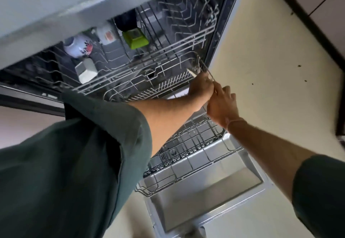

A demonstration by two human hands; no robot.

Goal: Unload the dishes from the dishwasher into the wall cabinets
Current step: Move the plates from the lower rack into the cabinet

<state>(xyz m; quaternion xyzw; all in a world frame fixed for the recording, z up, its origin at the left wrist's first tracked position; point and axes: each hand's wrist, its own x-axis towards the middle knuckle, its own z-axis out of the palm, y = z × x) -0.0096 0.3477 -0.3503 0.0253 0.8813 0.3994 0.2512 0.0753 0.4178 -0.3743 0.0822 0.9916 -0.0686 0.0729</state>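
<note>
Cream flooring (261, 88) is stretching out beside the open dishwasher (220, 37), whose steel door (205, 191) is lying flat with the lower rack (186, 150) sitting over it. The left hand (201, 88) is curling around a thin rack wire (209, 75) near the right edge of the opening. The right hand (222, 107) is pinching the same wire just beside it; which tier that wire belongs to is hard to tell.

Dishes are sitting along the left end of the upper rack (168, 50): a glossy, rounded floral cup (78, 48), a squarish white cup (85, 72) at the front left corner, a lime-green plastic container (135, 38) and a blurred white mug (107, 35).

Judging by the grip, a rack is probably being drawn out. Pulling it level and slowly, with both hands sharing the load, should be stopping the smooth ceramic from rattling against the coated wire tines.
</note>
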